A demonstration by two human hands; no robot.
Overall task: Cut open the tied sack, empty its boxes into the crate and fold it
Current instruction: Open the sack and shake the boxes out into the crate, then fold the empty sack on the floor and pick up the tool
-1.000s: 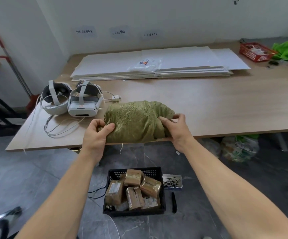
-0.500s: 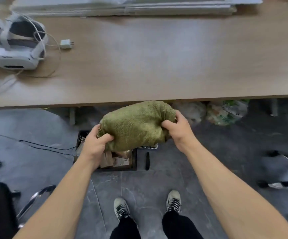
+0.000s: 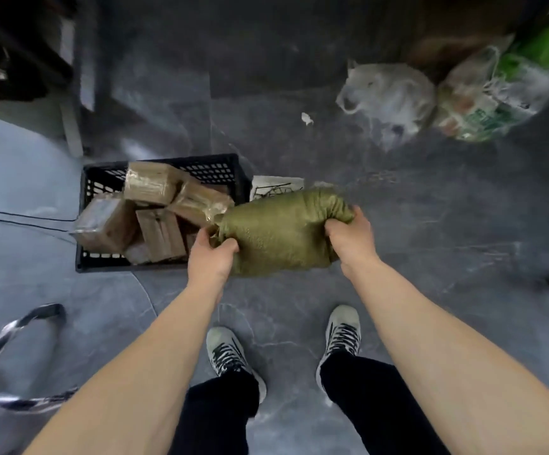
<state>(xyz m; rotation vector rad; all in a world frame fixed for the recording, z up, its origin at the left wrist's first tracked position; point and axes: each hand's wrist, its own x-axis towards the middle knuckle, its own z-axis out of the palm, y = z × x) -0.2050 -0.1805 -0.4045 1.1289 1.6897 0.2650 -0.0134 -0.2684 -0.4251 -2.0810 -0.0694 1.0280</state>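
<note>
The olive-green woven sack (image 3: 283, 231) is folded into a thick bundle and held above the floor, just right of the crate. My left hand (image 3: 212, 254) grips its left end and my right hand (image 3: 348, 238) grips its right end, fingers curled round the fabric. The black plastic crate (image 3: 165, 266) stands on the grey floor at the left and holds several brown taped boxes (image 3: 150, 183) piled loosely.
A small tray (image 3: 274, 187) with dark bits lies right of the crate, partly behind the sack. Two stuffed plastic bags (image 3: 388, 93) sit under the table at upper right. A table leg (image 3: 69, 123) and black cables (image 3: 20, 218) are at left; my shoes (image 3: 227, 353) below.
I lifted the folded sack off the table and brought it down over the floor beside the crate. My view has tilted down to the floor; both hands kept their grip.
</note>
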